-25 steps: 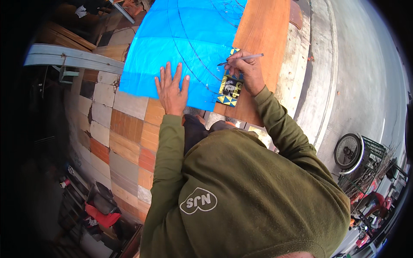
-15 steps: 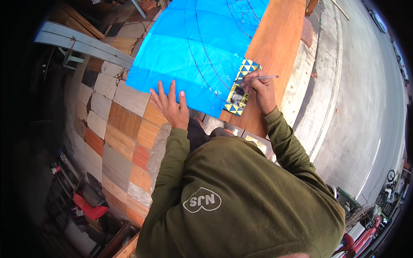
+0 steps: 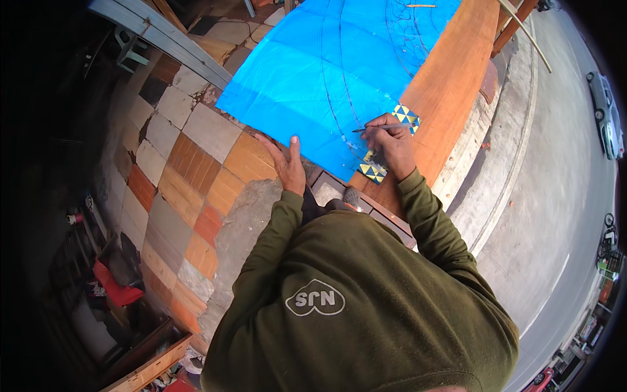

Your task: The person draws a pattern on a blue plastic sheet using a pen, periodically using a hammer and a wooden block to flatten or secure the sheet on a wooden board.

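Observation:
A blue plastic sheet (image 3: 294, 85) marked with dark curved lines lies over a wooden tabletop (image 3: 450, 72). My left hand (image 3: 289, 166) is at the sheet's near edge, thumb and fingers apart, the thumb tip at the edge. My right hand (image 3: 394, 149) holds a slim pen (image 3: 400, 125), its tip pointing left just over the sheet; I cannot tell whether it touches. Under that hand, at the sheet's right edge, lies a flat piece with blue and yellow triangles (image 3: 372, 173); the hand hides its middle.
A light stick (image 3: 421, 6) lies on the sheet's far part. Grey metal beam (image 3: 163, 40) and green plastic stool (image 3: 132, 52) stand far left. Patchwork tiles (image 3: 173, 111) cover the floor at left. On the right run a concrete road (image 3: 555, 150) and a parked car (image 3: 605, 114).
My left hand has gone from flat on the sheet to its near edge. The right hand still holds the pen, now lower over the patterned piece. The whole view has shifted.

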Demonstrator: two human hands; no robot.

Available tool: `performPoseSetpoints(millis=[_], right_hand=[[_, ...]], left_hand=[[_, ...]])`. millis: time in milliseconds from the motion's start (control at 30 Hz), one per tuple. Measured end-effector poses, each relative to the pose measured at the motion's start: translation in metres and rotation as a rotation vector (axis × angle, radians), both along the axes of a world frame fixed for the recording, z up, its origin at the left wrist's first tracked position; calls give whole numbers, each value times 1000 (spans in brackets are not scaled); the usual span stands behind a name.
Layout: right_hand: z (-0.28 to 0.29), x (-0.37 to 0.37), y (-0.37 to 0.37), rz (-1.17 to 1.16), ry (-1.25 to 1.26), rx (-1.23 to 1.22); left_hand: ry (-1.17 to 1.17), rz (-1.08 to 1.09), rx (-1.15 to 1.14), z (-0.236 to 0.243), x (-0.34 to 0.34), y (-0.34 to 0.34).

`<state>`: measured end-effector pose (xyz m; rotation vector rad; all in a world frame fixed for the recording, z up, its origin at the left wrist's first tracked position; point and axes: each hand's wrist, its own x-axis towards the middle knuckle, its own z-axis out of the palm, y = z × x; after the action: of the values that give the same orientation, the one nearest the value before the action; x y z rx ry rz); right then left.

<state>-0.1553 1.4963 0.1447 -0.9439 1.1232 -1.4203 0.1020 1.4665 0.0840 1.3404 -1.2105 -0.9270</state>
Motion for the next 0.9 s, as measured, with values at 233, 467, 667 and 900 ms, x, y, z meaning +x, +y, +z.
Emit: performPoseSetpoints(millis=[233, 467, 667, 900], right_hand=[[0, -2, -9, -5, 43, -4], [-5, -9, -12, 28, 66, 9], [-8, -6, -10, 33, 91, 12], [-6, -5, -8, 33, 89, 10]], left_hand=[[227, -116, 76, 14, -5, 4], [213, -156, 165, 8, 0, 3], [216, -127, 129, 10, -2, 4], [139, -84, 119, 24, -5, 8]])
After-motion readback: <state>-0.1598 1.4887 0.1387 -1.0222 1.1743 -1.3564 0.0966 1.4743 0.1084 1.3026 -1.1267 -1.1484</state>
